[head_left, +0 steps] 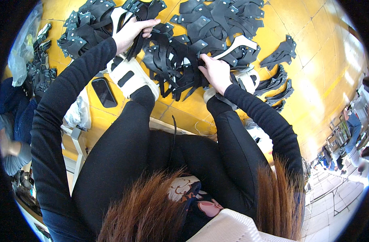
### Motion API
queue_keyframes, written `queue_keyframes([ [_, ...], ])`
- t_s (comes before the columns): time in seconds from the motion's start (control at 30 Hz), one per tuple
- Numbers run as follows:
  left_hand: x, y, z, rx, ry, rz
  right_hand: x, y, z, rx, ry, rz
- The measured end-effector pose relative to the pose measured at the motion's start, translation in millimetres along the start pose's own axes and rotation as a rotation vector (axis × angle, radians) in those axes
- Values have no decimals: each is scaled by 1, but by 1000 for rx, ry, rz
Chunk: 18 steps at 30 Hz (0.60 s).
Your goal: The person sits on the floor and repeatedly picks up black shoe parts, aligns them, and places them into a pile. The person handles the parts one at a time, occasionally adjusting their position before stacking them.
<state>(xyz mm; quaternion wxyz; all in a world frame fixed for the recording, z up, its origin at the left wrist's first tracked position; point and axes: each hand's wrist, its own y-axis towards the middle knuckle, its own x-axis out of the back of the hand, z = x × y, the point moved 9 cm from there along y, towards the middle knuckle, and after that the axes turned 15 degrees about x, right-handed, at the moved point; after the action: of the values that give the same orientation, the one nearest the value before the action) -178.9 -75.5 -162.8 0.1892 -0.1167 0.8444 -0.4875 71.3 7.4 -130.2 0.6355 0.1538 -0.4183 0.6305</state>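
Observation:
Several black strap pieces with small white tags lie in overlapping heaps on the yellow floor. My left hand [132,35] is closed around a hanging bundle of black straps [133,51], beside the far-left heap [77,34]. Over the right side of the middle heap [168,60], my right hand [216,73] pinches the edge of a black strap piece [197,47] between thumb and fingertips. A white curved piece [241,42] lies just beyond this hand. Another white curved piece [117,17] shows beside my left hand. Its palm side is hidden.
My feet in white sandals [130,76] flank the middle heap. A dark phone [104,92] lies left of my left foot, near a clear plastic bag [78,111]. Smaller rows of black straps [273,82] lie to the right. Another person's arm [15,149] shows at the far left.

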Motion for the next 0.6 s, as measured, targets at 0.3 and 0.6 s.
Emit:
queue_keyframes([
  [0.3,-4,-4,-3,15,-23,11,2,-1,-52,-214,678,-130],
  [0.6,-2,-6,-1,27,-21,11,26,-7,-98,-351,900,-157],
])
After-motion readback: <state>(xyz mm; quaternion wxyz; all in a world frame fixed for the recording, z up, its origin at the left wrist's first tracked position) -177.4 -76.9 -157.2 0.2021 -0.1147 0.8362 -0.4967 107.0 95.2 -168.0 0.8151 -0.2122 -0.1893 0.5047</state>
